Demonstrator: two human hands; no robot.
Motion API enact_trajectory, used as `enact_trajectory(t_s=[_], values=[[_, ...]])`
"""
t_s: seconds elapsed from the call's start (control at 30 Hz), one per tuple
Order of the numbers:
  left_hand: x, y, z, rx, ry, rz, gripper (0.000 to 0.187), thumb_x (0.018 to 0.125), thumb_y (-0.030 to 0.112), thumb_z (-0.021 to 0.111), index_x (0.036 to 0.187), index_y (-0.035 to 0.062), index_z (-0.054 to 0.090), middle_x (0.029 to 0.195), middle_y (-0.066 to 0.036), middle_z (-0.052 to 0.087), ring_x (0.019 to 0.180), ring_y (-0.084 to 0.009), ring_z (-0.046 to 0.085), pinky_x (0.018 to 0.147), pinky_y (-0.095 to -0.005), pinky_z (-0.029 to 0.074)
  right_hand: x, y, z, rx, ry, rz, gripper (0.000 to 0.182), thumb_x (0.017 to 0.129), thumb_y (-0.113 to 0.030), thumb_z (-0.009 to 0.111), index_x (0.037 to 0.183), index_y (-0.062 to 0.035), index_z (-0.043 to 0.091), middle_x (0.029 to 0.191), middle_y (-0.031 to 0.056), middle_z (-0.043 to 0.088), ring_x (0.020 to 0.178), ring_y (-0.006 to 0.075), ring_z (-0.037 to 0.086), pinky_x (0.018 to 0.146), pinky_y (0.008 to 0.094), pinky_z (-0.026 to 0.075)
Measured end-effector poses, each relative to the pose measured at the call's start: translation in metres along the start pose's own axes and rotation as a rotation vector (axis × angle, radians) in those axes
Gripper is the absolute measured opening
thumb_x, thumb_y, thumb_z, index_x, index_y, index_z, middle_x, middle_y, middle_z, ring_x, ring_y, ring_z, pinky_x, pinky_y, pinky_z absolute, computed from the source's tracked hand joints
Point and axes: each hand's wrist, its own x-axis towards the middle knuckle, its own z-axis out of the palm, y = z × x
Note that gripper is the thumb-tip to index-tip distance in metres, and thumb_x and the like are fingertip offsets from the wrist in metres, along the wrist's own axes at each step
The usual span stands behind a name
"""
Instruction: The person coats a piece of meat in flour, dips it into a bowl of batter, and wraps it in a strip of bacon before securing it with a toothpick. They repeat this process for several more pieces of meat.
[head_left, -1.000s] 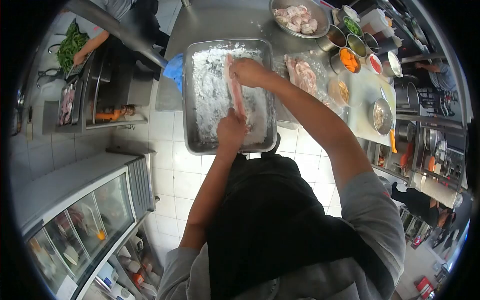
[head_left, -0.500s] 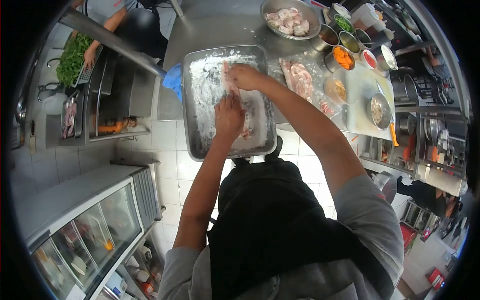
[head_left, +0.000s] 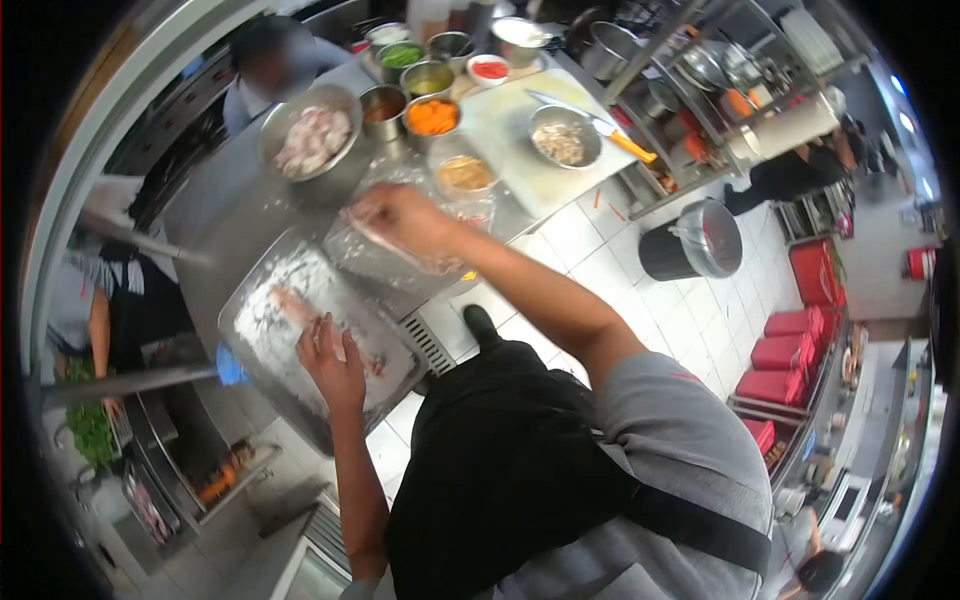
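Observation:
A metal tray [head_left: 395,335] holds white flour-like powder, with a pale strip of raw meat [head_left: 290,303] lying in it. My left hand [head_left: 334,365] is over the tray, fingers apart, close to the near end of that strip. To the right of the tray, raw meat [head_left: 430,263] rests on a clear plastic sheet [head_left: 350,258]. My right hand [head_left: 405,222] is on this meat, its fingers bent around the far edge. The fingertips are partly hidden and blurred.
Behind the sheet stand a bowl of raw meat pieces [head_left: 312,140], chopped orange vegetables [head_left: 432,117] and a tub of brown paste [head_left: 466,175]. A cutting board [head_left: 500,110] carries a yellow-handled knife [head_left: 632,147] and a bowl [head_left: 565,138]. Other people are at the left and right.
My right hand has left the strip in the tray and moved right to the meat on the plastic. My left hand stays over the tray, its fingers now spread. The view has turned right.

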Motion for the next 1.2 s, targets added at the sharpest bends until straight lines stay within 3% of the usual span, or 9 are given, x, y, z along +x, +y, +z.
enact_trajectory(t_s=[0.1,0.17,0.33,0.4,0.53,0.6,0.87,0.97,1.2], values=[[0.033,0.045,0.006,-0.232,-0.069,0.077,0.036,0.095,0.012,0.059,0.129,-0.0007,0.059,0.122,-0.022,0.055,0.116,-0.0414,0.051,0.098,-0.0496,0.042,-0.039,0.059,-0.115,-0.051,0.181,0.327,0.019,0.085,-0.006,0.068,0.104,-0.0045,0.070,0.093,0.0116,0.072,0.079,0.0190,0.069,0.072,0.0325,0.055],[0.052,0.075,0.035,-0.303,-0.068,0.177,0.037,0.095,0.013,0.060,0.129,-0.0003,0.059,0.110,-0.022,0.060,0.104,-0.0405,0.058,0.090,-0.0461,0.047,-0.068,0.107,-0.186,-0.377,0.291,0.375,0.017,0.086,-0.014,0.068,0.099,-0.0047,0.071,0.091,0.0123,0.073,0.082,0.0233,0.071,0.073,0.0344,0.055],[0.107,0.195,0.121,-0.601,-0.325,0.286,0.041,0.093,0.018,0.064,0.131,0.0022,0.058,0.096,-0.018,0.065,0.092,-0.0343,0.065,0.079,-0.0454,0.052,-0.109,0.202,-0.284,-0.588,0.061,0.591,0.022,0.080,-0.018,0.070,0.098,-0.0065,0.072,0.091,0.0153,0.073,0.085,0.0307,0.071,0.077,0.0388,0.055],[0.133,0.238,0.159,-0.508,-0.488,0.266,0.044,0.093,0.022,0.065,0.132,0.0030,0.057,0.101,-0.020,0.063,0.094,-0.0374,0.065,0.079,-0.0472,0.052,-0.103,0.226,-0.287,-0.656,-0.034,0.583,0.023,0.079,-0.019,0.069,0.099,-0.0073,0.073,0.091,0.0159,0.073,0.085,0.0321,0.071,0.078,0.0395,0.055],[0.164,0.278,0.249,-0.320,-0.467,0.337,0.047,0.093,0.023,0.065,0.134,0.0032,0.055,0.104,-0.020,0.061,0.090,-0.0404,0.064,0.079,-0.0459,0.052,-0.093,0.254,-0.269,-0.682,-0.089,0.489,0.027,0.077,-0.026,0.069,0.095,-0.0060,0.073,0.094,0.0208,0.071,0.089,0.0384,0.069,0.082,0.0464,0.054],[0.170,0.281,0.273,-0.256,-0.409,0.368,0.037,0.094,0.025,0.063,0.123,0.0026,0.061,0.104,-0.021,0.059,0.090,-0.0429,0.064,0.079,-0.0495,0.052,-0.086,0.252,-0.264,-0.636,-0.080,0.429,0.028,0.076,-0.028,0.069,0.091,-0.0038,0.073,0.093,0.0230,0.071,0.089,0.0400,0.068,0.083,0.0476,0.054],[0.161,0.285,0.294,-0.229,-0.330,0.302,0.027,0.094,0.028,0.064,0.107,0.0048,0.068,0.103,-0.019,0.059,0.085,-0.0413,0.066,0.074,-0.0492,0.055,-0.069,0.256,-0.253,-0.690,-0.292,0.594,0.032,0.078,-0.029,0.069,0.093,-0.0012,0.072,0.095,0.0212,0.072,0.093,0.0362,0.070,0.086,0.0460,0.055],[0.155,0.288,0.294,-0.219,-0.287,0.290,0.027,0.093,0.029,0.066,0.106,0.0053,0.068,0.102,-0.019,0.059,0.083,-0.0409,0.066,0.072,-0.0498,0.055,-0.069,0.250,-0.248,-0.835,-0.306,0.409,0.035,0.079,-0.030,0.068,0.095,0.0010,0.072,0.096,0.0224,0.072,0.093,0.0362,0.070,0.085,0.0465,0.056],[0.156,0.288,0.299,-0.196,-0.292,0.255,0.028,0.092,0.030,0.066,0.105,0.0050,0.068,0.102,-0.020,0.060,0.085,-0.0410,0.067,0.075,-0.0508,0.055,-0.075,0.263,-0.276,-0.681,-0.191,0.404,0.024,0.073,-0.019,0.074,0.088,-0.0026,0.066,0.086,0.0206,0.070,0.078,0.0403,0.068,0.072,0.0451,0.055]])
